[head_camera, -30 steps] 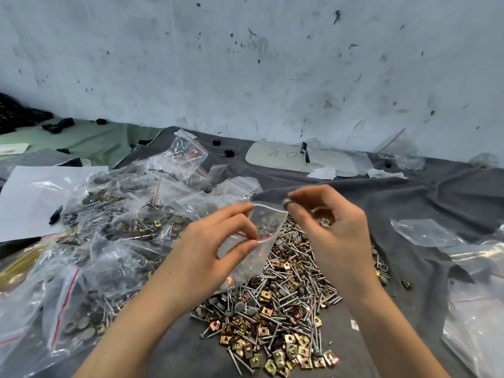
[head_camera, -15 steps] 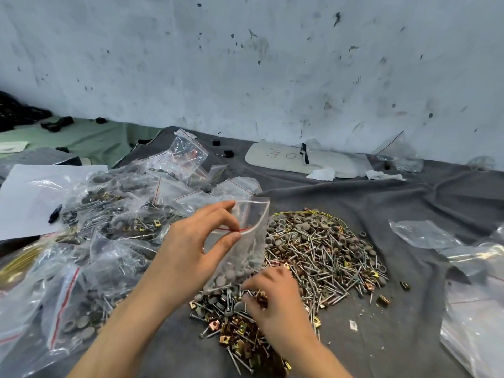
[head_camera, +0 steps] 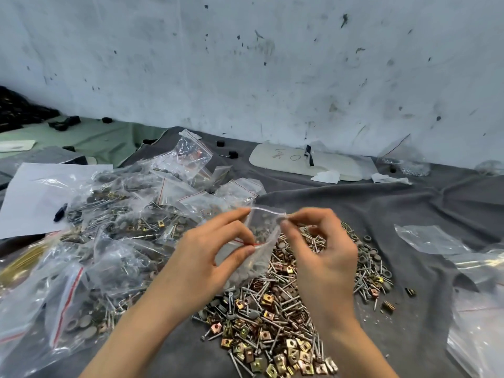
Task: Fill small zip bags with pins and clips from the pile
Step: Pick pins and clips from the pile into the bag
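While I have the left hand (head_camera: 210,257) pinching the zip bag (head_camera: 257,264) at its red seal line, thumb in front and fingers behind, the bag hangs just above the near-left edge of the pile (head_camera: 286,309) with its mouth up and held apart. The right hand (head_camera: 324,257) is at the mouth's right corner. Its thumb and forefinger are closed on what looks like a small grey piece (head_camera: 281,220) (motion blur keeps me from saying whether it is a pin head or a disc). Grey discs already sit in the bottom of the bag.

I judge this to be the drop-in step. To do it well, I would bring the pinched piece fully past the rim before letting go, so it falls inside instead of catching on the seal. The left grip should stay low on one lip, leaving the opening slack and wide. Pins are best fed head first, since their points could snag or pierce the thin film. Holding the bag over the pile means anything that slips lands back among the loose parts and not on the grey cloth (head_camera: 409,208) or among the filled bags (head_camera: 122,227) to the left.
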Action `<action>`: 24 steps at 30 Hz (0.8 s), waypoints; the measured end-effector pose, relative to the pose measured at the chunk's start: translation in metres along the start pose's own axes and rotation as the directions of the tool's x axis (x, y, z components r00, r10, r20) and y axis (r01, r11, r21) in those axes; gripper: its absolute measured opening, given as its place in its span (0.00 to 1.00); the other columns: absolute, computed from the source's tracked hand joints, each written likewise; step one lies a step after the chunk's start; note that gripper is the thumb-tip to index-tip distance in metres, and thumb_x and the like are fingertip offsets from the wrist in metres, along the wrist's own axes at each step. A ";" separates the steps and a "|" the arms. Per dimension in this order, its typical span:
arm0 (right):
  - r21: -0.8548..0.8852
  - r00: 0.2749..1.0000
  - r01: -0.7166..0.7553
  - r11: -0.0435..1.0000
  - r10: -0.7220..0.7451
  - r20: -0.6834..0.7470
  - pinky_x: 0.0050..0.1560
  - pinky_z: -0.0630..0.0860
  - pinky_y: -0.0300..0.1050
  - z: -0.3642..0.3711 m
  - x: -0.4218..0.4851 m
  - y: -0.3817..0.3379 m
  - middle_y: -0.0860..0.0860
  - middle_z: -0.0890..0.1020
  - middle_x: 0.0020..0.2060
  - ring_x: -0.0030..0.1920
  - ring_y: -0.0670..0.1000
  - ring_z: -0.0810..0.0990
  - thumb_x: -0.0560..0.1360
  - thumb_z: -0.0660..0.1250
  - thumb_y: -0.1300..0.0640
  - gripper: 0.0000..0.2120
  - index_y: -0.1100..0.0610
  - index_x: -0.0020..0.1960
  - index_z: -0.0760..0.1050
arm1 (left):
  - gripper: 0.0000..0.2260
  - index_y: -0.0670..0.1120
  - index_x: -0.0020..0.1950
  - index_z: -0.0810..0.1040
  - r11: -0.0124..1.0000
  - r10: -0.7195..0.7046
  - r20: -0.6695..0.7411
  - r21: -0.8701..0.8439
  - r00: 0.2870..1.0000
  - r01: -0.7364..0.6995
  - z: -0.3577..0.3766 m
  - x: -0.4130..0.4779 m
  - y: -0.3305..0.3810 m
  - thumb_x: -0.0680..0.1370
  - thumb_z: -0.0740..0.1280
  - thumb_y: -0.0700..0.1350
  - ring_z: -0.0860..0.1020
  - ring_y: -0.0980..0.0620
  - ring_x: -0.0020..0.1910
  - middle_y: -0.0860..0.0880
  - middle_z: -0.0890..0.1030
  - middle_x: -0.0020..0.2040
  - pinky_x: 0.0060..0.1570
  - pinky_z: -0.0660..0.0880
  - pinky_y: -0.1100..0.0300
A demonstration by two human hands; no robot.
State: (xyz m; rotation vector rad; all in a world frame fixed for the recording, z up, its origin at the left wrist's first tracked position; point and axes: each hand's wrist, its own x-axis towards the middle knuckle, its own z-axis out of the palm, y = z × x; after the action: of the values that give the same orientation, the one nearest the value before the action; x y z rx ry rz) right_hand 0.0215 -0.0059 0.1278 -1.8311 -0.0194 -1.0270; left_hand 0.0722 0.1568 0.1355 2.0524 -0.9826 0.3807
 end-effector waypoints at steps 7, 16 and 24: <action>-0.207 0.994 0.072 0.976 -0.053 0.097 0.55 0.65 0.28 0.000 0.007 0.007 0.44 0.80 0.48 0.54 0.44 0.74 0.73 0.71 0.60 0.08 0.53 0.50 0.79 | 0.07 0.56 0.44 0.77 1.000 -0.017 -0.042 -0.009 0.999 0.017 0.000 0.001 0.001 0.74 0.62 0.57 0.73 0.65 0.63 0.62 0.75 0.63 0.63 0.68 0.69; -0.612 0.707 0.100 0.784 0.377 0.599 0.68 0.51 0.46 0.009 -0.061 0.075 0.34 0.62 0.68 0.73 0.43 0.45 0.74 0.66 0.44 0.07 0.44 0.49 0.77 | 0.06 0.60 0.44 0.76 0.995 -0.096 -0.076 -0.032 0.992 0.094 -0.003 -0.003 -0.005 0.73 0.62 0.58 0.70 0.68 0.65 0.61 0.76 0.63 0.60 0.66 0.77; -0.510 0.755 0.065 0.858 0.292 0.587 0.69 0.54 0.43 0.003 -0.046 0.069 0.35 0.70 0.59 0.68 0.41 0.56 0.75 0.65 0.45 0.06 0.45 0.49 0.74 | 0.02 0.63 0.44 0.73 0.998 -0.055 -0.061 -0.022 0.997 0.054 -0.003 -0.004 -0.002 0.73 0.62 0.58 0.75 0.61 0.64 0.56 0.77 0.65 0.64 0.71 0.59</action>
State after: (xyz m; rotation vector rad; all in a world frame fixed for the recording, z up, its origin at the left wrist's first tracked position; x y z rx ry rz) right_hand 0.0240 -0.0190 0.0462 -2.5692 -0.0564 -0.2477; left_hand 0.0707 0.1620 0.1341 2.0327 -0.8885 0.4006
